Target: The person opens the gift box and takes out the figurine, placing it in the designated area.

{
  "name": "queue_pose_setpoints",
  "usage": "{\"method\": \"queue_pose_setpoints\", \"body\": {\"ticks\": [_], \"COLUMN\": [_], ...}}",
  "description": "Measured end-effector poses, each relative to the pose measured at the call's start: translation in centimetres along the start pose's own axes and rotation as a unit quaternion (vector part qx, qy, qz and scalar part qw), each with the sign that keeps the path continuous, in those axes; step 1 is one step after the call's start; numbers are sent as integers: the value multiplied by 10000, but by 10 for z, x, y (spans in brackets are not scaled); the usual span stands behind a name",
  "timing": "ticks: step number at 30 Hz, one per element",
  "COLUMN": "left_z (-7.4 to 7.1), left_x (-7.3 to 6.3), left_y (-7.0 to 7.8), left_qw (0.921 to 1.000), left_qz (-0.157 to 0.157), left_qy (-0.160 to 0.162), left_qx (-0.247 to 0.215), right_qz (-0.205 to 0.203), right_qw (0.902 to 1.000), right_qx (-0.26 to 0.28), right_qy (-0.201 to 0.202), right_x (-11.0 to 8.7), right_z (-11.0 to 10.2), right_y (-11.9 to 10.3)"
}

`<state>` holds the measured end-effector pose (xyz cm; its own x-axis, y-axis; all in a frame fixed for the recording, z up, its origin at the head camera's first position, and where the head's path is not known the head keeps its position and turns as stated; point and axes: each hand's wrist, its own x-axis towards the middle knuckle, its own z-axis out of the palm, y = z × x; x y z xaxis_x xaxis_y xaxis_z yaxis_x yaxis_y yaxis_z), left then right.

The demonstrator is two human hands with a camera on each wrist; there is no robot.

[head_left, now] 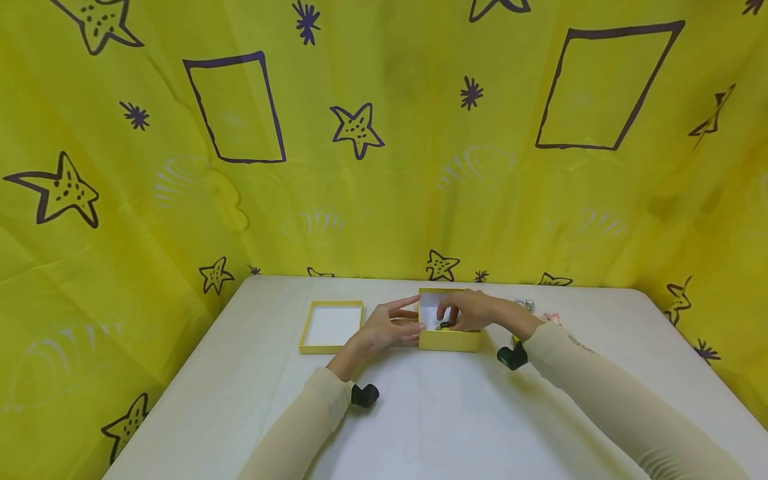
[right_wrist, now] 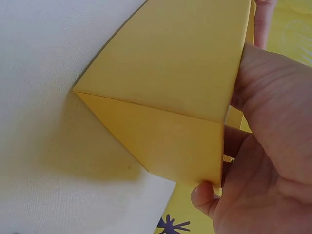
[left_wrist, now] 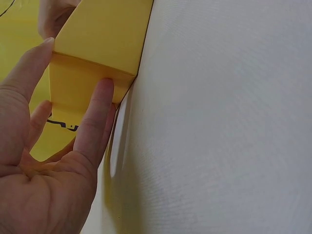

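Observation:
An open yellow box [head_left: 449, 341] with a white inside stands on the table. My left hand [head_left: 387, 327] is at its left side, fingers extended; in the left wrist view, fingertips [left_wrist: 105, 85] touch the box's yellow end wall. My right hand [head_left: 474, 309] reaches over the rim into the box. Its bent fingers are at a small dark item with some yellow [head_left: 445, 325], which they seem to pinch; its kind is too small to tell. In the right wrist view the box wall [right_wrist: 165, 63] hides those fingertips, while the little finger [right_wrist: 204, 195] lies outside at a corner.
A shallow yellow lid [head_left: 331, 327], white inside, lies left of the box. Beyond my right forearm are small shiny clear pieces [head_left: 528, 305] and a pink item [head_left: 552, 317], partly covered by the sleeve. A yellow patterned curtain [head_left: 384, 187] hangs behind the white table [head_left: 408, 413].

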<state>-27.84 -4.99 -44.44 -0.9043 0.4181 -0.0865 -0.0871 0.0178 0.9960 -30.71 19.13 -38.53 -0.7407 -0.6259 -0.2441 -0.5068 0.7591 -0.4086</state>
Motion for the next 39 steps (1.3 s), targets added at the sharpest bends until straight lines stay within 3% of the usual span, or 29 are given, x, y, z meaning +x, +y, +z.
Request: {"method": "queue_pose_setpoints", "body": {"ticks": [11,39], "left_z": [1,1], "left_x": [-1,-1], "left_y": [1,0], "left_qw": [9999,10000], "left_qz": [-70,7], "left_qy": [87,9], "left_qx": [69,50], "right_qz": [82,-236], "right_qw": [9999,9995], "right_qx": [103,-67], "right_qy": [16,176], "right_x": [2,1], "right_z": [2,1], "right_y": [0,-3]}}
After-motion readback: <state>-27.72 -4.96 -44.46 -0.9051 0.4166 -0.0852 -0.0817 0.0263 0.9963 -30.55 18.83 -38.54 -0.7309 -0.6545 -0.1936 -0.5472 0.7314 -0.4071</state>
